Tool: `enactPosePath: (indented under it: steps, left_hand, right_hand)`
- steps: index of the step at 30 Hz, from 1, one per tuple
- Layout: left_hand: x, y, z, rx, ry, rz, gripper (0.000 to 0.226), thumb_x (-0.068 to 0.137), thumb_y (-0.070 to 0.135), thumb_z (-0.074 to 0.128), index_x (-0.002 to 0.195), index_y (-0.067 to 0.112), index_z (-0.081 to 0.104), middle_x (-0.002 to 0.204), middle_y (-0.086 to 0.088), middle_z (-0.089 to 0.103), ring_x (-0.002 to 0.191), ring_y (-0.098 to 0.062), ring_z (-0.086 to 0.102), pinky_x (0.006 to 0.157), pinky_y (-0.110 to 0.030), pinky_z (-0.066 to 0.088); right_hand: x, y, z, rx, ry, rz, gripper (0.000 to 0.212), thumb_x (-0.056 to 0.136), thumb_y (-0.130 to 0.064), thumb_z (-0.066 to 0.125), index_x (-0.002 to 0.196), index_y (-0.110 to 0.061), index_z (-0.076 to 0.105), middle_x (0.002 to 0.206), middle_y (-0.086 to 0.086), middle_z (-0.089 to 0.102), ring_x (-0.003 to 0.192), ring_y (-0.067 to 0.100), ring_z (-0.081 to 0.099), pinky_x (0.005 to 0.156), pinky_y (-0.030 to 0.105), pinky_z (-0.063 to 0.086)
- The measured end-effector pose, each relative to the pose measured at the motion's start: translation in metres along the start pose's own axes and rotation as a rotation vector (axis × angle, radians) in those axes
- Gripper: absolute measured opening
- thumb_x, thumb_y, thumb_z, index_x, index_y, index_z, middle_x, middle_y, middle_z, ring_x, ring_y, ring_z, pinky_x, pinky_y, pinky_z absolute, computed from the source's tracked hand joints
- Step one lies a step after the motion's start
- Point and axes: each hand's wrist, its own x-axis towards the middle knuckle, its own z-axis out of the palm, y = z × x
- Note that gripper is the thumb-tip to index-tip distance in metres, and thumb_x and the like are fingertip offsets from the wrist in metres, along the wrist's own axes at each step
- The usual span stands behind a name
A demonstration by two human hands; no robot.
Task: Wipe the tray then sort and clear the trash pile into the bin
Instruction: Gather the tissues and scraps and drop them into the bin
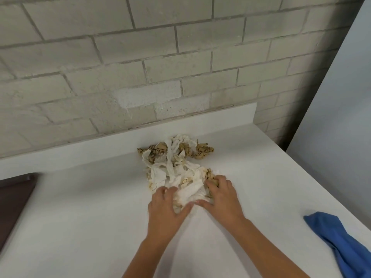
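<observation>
1. Trash pile (176, 167): crumpled white and brown paper at centre frame, on the white counter (80, 217) below the brick wall (140, 57).
2. Left hand (164, 211) and right hand (222, 197), lower centre, cup the pile's near end. Their fingers are curled into the paper and the thumbs nearly meet under a white wad.
3. Dark tray (14, 197) at left edge; blue cloth (339, 237) at lower right; no bin in view.
4. Risk: the grasp covers only the near wad. If it is lifted, the loose strips and far brown balls would probably trail, drop and scatter.

Utility room: block wall (140, 57), white counter (80, 217)
</observation>
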Motion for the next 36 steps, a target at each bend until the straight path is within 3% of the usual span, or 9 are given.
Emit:
enactPosePath:
  steps: [4,8,10,12,15,19,23,29,36]
  left_hand:
    - [-0.011,-0.022,0.013,0.099,0.066,0.122,0.031,0.075,0.023,0.066,0.104,0.016,0.061,0.099,-0.008,0.059,0.082,-0.030,0.062,0.066,-0.037,0.049]
    - [-0.009,-0.025,0.004,-0.116,0.087,0.076,0.045,0.080,-0.001,0.048,0.120,0.017,0.058,0.102,-0.005,0.057,0.088,-0.023,0.057,0.074,-0.028,0.044]
    - [-0.011,-0.023,-0.004,-0.236,0.103,0.038,0.050,0.086,-0.007,0.045,0.125,0.020,0.057,0.106,-0.001,0.052,0.092,-0.014,0.053,0.078,-0.019,0.041]
    - [-0.012,-0.022,-0.014,-0.358,0.149,-0.037,0.048,0.088,-0.009,0.043,0.122,0.020,0.060,0.104,-0.001,0.051,0.088,-0.005,0.052,0.073,-0.007,0.038]
    - [-0.009,-0.015,-0.033,-0.551,0.242,-0.133,0.037,0.090,-0.009,0.043,0.104,0.016,0.066,0.099,-0.005,0.055,0.086,0.006,0.054,0.070,0.000,0.038]
    - [-0.002,-0.003,-0.058,-0.786,0.265,-0.228,0.026,0.092,-0.002,0.042,0.088,0.013,0.063,0.095,-0.011,0.060,0.080,-0.007,0.054,0.069,-0.011,0.041]
    - [0.003,0.007,-0.077,-0.953,0.228,-0.246,0.021,0.088,0.028,0.048,0.084,0.013,0.063,0.088,-0.009,0.062,0.080,-0.017,0.057,0.071,-0.028,0.043]
    - [0.001,0.011,-0.089,-0.846,0.247,-0.264,0.012,0.078,0.015,0.074,0.078,0.014,0.062,0.072,-0.003,0.063,0.062,-0.014,0.057,0.059,-0.028,0.046]
    - [-0.003,-0.013,-0.070,-0.648,0.250,-0.301,0.012,0.082,0.005,0.062,0.088,0.014,0.058,0.079,0.001,0.059,0.067,-0.009,0.053,0.057,-0.020,0.038]
  right_hand:
    - [-0.003,0.002,-0.004,-0.035,0.062,-0.021,0.040,0.074,-0.046,0.073,0.099,-0.014,0.070,0.104,0.009,0.058,0.089,0.028,0.058,0.076,0.039,0.054]
    - [-0.014,0.003,-0.004,-0.135,0.065,-0.071,0.071,0.079,-0.078,0.034,0.100,-0.020,0.070,0.102,0.005,0.059,0.085,0.021,0.058,0.072,0.033,0.055]
    - [-0.017,0.003,-0.006,-0.130,0.069,-0.076,0.059,0.078,-0.071,0.047,0.097,-0.020,0.069,0.098,0.004,0.059,0.082,0.020,0.057,0.068,0.032,0.055]
    - [-0.019,0.003,-0.006,-0.132,0.095,-0.076,0.033,0.075,-0.045,0.072,0.092,-0.016,0.069,0.091,0.004,0.059,0.074,0.021,0.057,0.062,0.032,0.055]
    - [-0.021,0.004,-0.006,-0.135,0.097,-0.038,0.031,0.069,-0.022,0.079,0.097,-0.015,0.067,0.084,0.003,0.059,0.067,0.019,0.056,0.055,0.029,0.053]
    - [-0.023,0.005,-0.007,-0.121,0.108,0.016,0.044,0.066,-0.027,0.069,0.107,-0.014,0.064,0.080,0.003,0.060,0.060,0.019,0.058,0.051,0.028,0.048]
    - [-0.027,0.001,-0.009,-0.171,0.104,0.020,0.039,0.070,-0.037,0.044,0.092,-0.015,0.068,0.071,0.002,0.054,0.053,0.017,0.053,0.045,0.026,0.045]
    - [-0.030,0.007,-0.007,-0.007,0.141,0.062,0.024,0.070,-0.022,0.060,0.093,-0.013,0.061,0.101,0.004,0.055,0.065,0.020,0.058,0.054,0.026,0.047]
    - [-0.033,0.007,-0.007,0.011,0.252,0.000,0.030,0.077,-0.023,0.039,0.093,-0.015,0.063,0.076,0.001,0.062,0.059,0.022,0.056,0.053,0.029,0.046]
